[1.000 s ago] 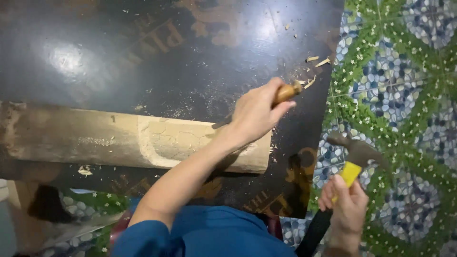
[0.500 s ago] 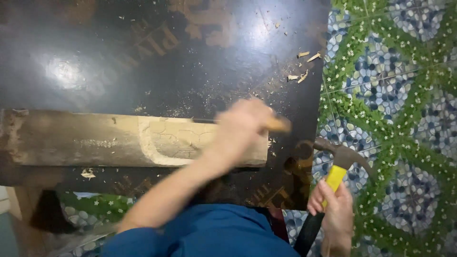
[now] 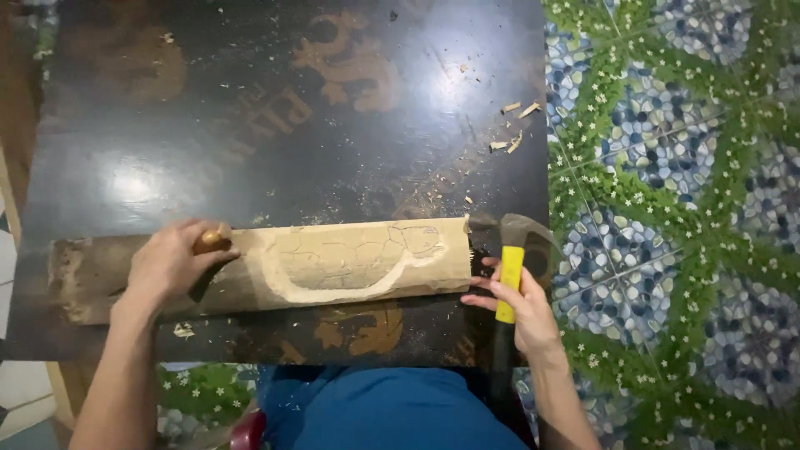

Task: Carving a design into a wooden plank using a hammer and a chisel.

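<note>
A long split piece of bamboo [image 3: 350, 262] lies across the near edge of a dark table [image 3: 275, 133], with a pale carved patch in its middle. My left hand [image 3: 171, 265] rests on its left part, shut on a wooden-handled chisel [image 3: 208, 246] whose blade points down against the bamboo. My right hand [image 3: 521, 304] grips a claw hammer [image 3: 510, 275] by its yellow and black handle. The hammer's head sits just past the bamboo's right end, and my fingertips touch that end.
Wood chips [image 3: 512, 125] and fine shavings lie scattered on the table toward the far right. To the right is a floor of blue pebble and green leaf pattern [image 3: 675, 208]. My blue-clad lap [image 3: 383, 412] is below the table's near edge.
My left hand with the chisel has moved from the bamboo's right end to its left part. The carved patch now shows. My right hand has brought the hammer up to the bamboo's right end.
</note>
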